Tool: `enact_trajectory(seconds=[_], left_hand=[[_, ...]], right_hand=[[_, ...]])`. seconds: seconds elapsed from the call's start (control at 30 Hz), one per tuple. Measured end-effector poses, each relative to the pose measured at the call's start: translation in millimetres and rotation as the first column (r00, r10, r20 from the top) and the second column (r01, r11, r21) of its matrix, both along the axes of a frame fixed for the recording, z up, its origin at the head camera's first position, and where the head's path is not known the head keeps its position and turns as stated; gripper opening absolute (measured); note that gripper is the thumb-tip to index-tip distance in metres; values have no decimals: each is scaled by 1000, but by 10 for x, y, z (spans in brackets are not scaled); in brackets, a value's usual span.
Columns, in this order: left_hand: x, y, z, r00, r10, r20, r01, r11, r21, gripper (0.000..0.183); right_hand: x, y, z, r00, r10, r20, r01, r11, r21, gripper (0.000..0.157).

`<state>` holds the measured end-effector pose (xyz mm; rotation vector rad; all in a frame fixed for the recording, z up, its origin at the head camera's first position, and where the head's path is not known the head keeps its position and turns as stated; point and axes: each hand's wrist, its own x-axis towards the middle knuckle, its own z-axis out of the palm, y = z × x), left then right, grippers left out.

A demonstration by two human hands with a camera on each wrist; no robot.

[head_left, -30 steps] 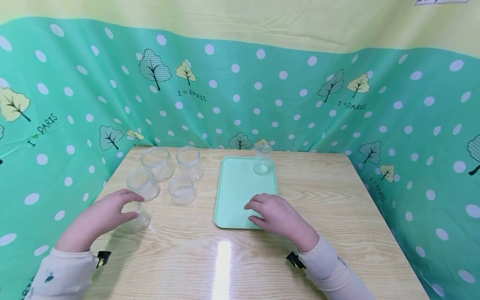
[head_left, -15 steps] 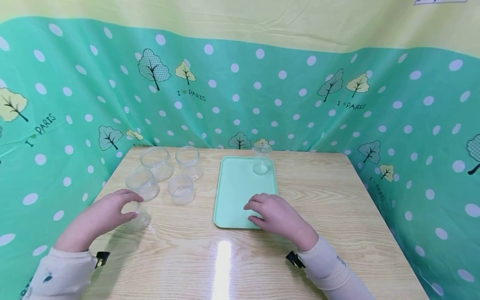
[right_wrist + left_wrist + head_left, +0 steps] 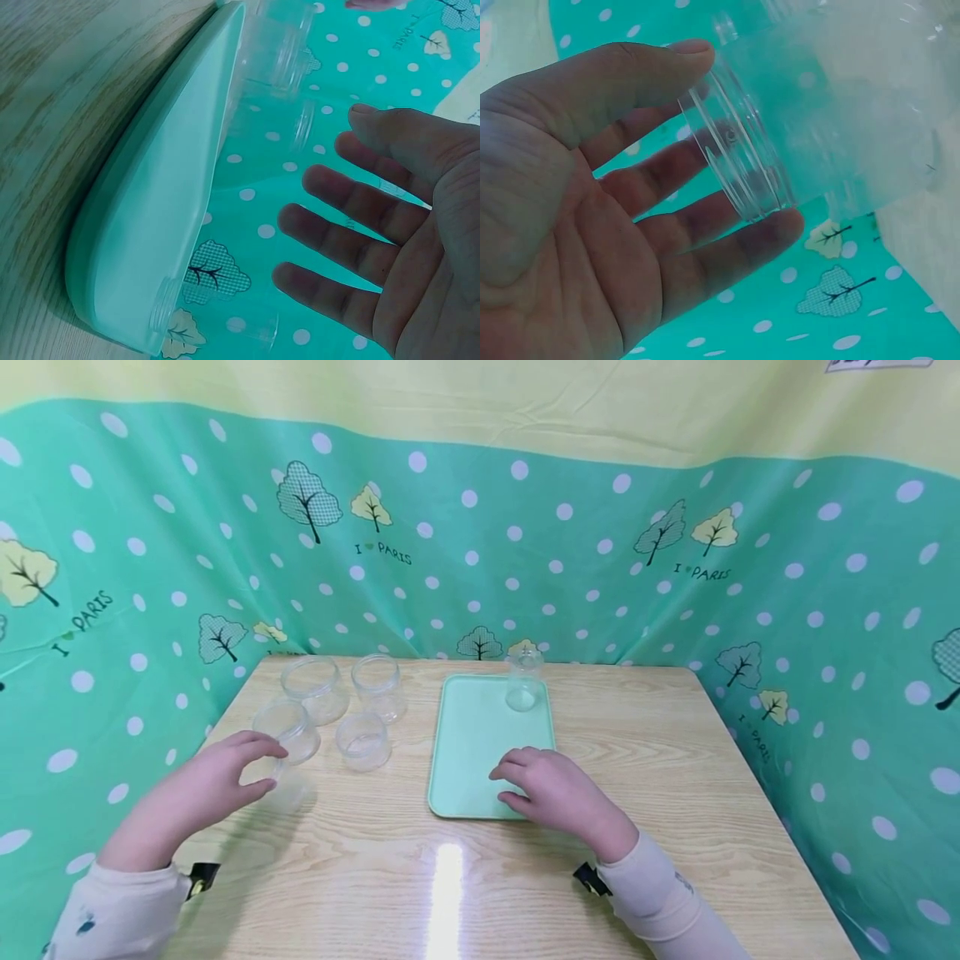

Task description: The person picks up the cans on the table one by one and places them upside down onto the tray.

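Note:
My left hand grips a clear jar by its ridged rim, thumb on one side and fingers around the other. In the head view the jar is faint and partly behind the hand, low over the table's left side. Just beyond it stands a clear jar, with a smaller clear jar to its right. My right hand hovers over the front right part of the green tray, fingers loosely bent and nothing held. A tall clear container stands at the tray's back right corner.
Two more clear jars, a wide jar and a narrower jar, stand at the back left of the wooden table. A green dotted curtain encloses the table's back and sides.
My left hand has risen slightly, and the jar in it has shifted a little up and right in the head view. My right hand has stayed in place.

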<state>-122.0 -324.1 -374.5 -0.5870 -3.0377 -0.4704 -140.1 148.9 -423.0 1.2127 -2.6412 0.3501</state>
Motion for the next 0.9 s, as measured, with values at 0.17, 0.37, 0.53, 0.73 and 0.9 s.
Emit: enact_trajectory(seconds=[0.17,0.37,0.53,0.73,0.9], left_hand=[[14,54,65,997,-27,-68,28,999,25,34],[34,123,109,993,-43,-113,46,998,29,37],[53,176,119,985,-56,-164,60,998,21,38],[85,227,158,969,-72,-237,77,997,15,39],[109,283,205,963,-84,-257,91,996,16,40]], right_hand=[[-5,13,-5,1000,-2,-1,2,1000,-1,25],[-10,25,-4,1000,1,-2,-1,1000,-1,25],[-12,32,14,1000,8,-11,-8,1000,-10,25],[-16,42,17,1000,11,-15,-11,1000,-10,24],[-16,50,11,1000,14,-23,-14,1000,-14,25]])
